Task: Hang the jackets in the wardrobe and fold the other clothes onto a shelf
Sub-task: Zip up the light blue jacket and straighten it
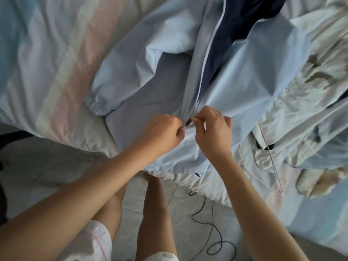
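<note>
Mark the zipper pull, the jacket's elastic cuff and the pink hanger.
zipper pull (188, 122): head view, dark slider at the zip's lower end.
elastic cuff (96, 105): head view, gathered sleeve end.
pink hanger (273, 162): head view, its slanted wire arm.

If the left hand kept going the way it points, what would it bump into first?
Probably the zipper of the light blue jacket, right at the fingertips of the left hand. Just beyond is the right hand, also pinching the jacket. Depth is unclear.
</note>
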{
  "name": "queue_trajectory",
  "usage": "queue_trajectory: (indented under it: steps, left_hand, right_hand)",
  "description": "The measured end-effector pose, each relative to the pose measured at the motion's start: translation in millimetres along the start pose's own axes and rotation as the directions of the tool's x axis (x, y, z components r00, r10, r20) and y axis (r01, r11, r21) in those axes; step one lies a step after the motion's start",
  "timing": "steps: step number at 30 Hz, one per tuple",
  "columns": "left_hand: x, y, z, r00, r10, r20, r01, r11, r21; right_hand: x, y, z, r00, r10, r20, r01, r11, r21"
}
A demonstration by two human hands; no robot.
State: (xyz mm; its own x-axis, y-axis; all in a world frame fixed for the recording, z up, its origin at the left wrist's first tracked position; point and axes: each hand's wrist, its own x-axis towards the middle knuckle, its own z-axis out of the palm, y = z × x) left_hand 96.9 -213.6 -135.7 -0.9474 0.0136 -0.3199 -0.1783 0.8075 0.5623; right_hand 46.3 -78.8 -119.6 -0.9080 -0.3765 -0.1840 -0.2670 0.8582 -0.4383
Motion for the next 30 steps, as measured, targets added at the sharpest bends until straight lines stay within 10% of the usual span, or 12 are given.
queue_trajectory:
  steps: [7,12,19,30]
  left_hand:
    - [-41,-20,-1,0.965,0.036,0.26,-0.046,0.998,0.033]
    - [-39,-28,6,0.859,-0.164,0.485,0.063,0.974,0.217]
    - [11,2,-9,0.995,-0.101,0.005,0.1,0.994,0.047]
    - [18,7,-3,1.0,0.013,0.018,-0.011,0.992,-0.125]
  right_hand:
    - [86,55,-39,0.888,0.428,-0.172,-0.434,0.901,0.002]
    - [69,50,-23,0.951,0.299,-0.083,-0.289,0.951,0.111]
    - [1,12,15,0.992,0.11,-0.069,-0.096,0.979,0.178]
    - [23,12,-9,0.976,0.159,-0.148,-0.168,0.985,-0.05]
